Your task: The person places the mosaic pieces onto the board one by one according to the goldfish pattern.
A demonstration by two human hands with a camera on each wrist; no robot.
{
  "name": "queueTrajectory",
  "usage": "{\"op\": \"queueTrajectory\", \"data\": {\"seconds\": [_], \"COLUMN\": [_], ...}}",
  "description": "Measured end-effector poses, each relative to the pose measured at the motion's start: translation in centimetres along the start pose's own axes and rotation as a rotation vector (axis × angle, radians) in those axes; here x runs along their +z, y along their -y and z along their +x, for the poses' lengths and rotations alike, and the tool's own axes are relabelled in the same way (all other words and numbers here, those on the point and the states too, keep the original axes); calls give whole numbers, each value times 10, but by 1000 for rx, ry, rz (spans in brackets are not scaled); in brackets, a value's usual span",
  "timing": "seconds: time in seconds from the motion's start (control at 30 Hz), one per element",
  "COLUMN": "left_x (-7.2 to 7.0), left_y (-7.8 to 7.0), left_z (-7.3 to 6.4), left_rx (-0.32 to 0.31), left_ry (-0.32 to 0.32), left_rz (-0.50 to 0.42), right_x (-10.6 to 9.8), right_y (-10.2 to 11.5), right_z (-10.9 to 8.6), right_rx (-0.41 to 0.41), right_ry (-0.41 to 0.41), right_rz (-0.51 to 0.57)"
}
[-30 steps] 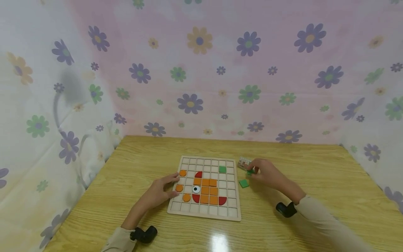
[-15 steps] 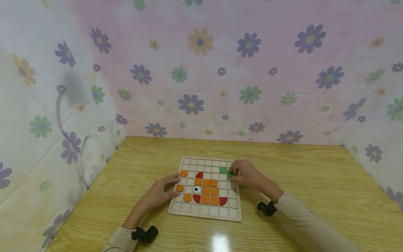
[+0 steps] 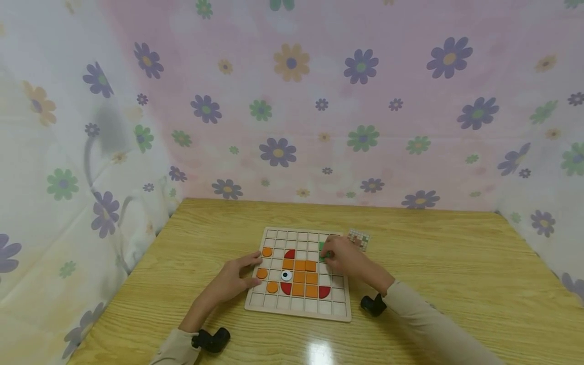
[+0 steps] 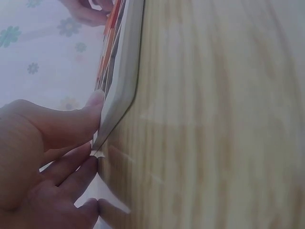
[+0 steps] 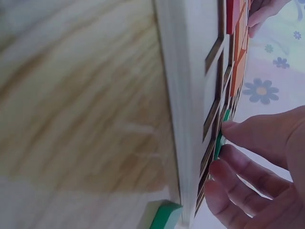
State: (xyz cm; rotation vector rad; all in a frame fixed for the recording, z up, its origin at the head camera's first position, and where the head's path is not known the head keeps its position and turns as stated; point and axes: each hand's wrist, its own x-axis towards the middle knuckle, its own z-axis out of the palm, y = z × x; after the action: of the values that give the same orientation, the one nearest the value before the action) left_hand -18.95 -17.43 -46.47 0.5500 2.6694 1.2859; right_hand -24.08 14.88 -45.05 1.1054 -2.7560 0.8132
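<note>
A wooden grid board (image 3: 337, 309) lies on the table between the hands. My left hand (image 3: 229, 280) rests at its left edge, thumb on the surface and other fingers spread along the side. Over the upper right cells, my right hand (image 3: 350, 257) pinches a green square tile (image 5: 219, 143) between thumb and fingers, close to the grid. Another green tile (image 3: 321, 247) in the grid is partly covered by that hand. Orange square tiles (image 3: 298, 278), red quarter-round tiles (image 3: 324, 292) and a white eye tile (image 3: 286, 275) form a shape mid-board.
Orange round tiles (image 3: 272, 287) sit in the board's left columns. A small pattern card (image 3: 362, 237) lies beyond the right hand. One loose green tile (image 5: 165, 217) is on the table beside the board's right edge. Flowered cloth (image 3: 292, 126) hangs behind the table.
My right hand has picked a green tile up from beside the card and moved it left onto the board's upper right cells. The left hand has stayed at the board's edge.
</note>
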Motion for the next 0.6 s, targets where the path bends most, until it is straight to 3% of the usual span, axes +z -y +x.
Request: {"op": "queueTrajectory", "data": {"seconds": [0.6], "left_x": [1], "left_y": [-1], "left_z": [1], "left_rx": [-7], "left_ry": [0], "left_rz": [6], "right_x": [-26], "right_y": [-15], "right_z": [-36], "right_rx": [76], "right_ry": [11], "right_rz": [-47]}}
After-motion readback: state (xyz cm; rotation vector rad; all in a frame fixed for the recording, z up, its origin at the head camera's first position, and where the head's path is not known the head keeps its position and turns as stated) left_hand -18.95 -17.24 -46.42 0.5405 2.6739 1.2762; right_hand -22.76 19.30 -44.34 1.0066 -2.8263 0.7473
